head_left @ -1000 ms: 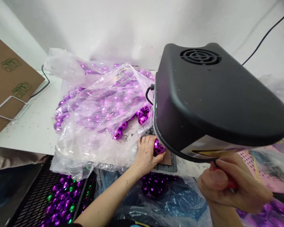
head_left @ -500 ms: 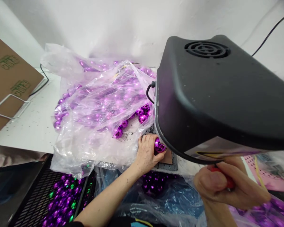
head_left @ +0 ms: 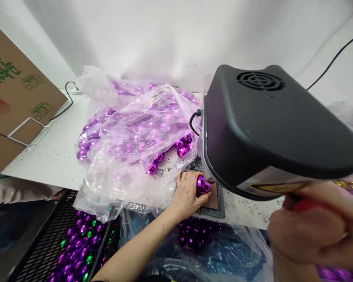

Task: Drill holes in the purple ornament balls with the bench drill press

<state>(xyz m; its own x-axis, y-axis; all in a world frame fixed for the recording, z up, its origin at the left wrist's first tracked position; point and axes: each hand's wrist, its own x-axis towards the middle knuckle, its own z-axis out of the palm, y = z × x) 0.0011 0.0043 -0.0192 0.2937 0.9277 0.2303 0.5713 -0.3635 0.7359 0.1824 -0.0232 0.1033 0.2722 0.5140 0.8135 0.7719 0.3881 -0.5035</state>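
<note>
My left hand is closed around a shiny purple mirrored ball. It holds the ball over a brown pad on a dark base plate, at the near edge of a black machine housing. At the right, my right hand, somewhat blurred, wraps round a red handle under the front of that housing. The ball's lower part is hidden by my fingers.
Clear plastic sheeting covers many purple balls on the white table. A black crate of purple and green balls stands lower left. More purple balls lie below the table edge. A cardboard box leans at left.
My right hand has moved right and nearer to the camera with the red handle. My left hand still holds the ball on the pad. The whole view has shifted slightly.
</note>
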